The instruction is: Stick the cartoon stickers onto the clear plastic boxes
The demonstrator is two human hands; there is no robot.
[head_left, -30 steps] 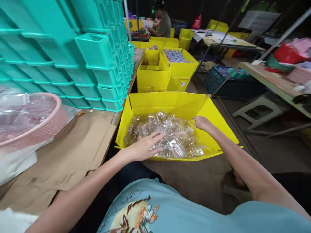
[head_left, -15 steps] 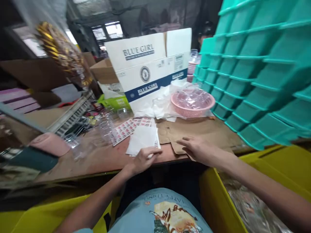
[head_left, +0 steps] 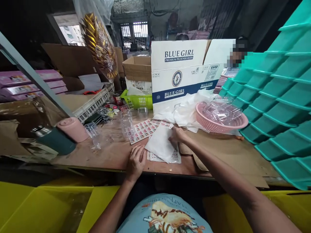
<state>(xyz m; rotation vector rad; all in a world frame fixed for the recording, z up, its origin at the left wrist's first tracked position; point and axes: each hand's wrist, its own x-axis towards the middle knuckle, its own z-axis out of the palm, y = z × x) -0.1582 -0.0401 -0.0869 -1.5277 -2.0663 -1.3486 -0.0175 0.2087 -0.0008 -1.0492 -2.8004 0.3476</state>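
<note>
At the upper right edge of a thin white sheet, my right hand has its fingers bent down and closed on the sheet. Printed sheets stick out from beneath it. My left hand rests on the table just left of the white sheet, fingers curled together; whatever they may hold is hidden. Behind the white sheet lies a sticker sheet with rows of small pink and red prints. Clear plastic cases stand beside the sticker sheet on the left.
A pink basket of clear plastic pieces sits at the right, before stacked teal bins. Behind stands a white carton. A green flask and pink roll-shaped object lie left. Yellow boxes flank me below the table.
My right hand has moved left from the brown cardboard to the white sheet. My left hand has drawn back to the sheet's left side. The view has turned left.
</note>
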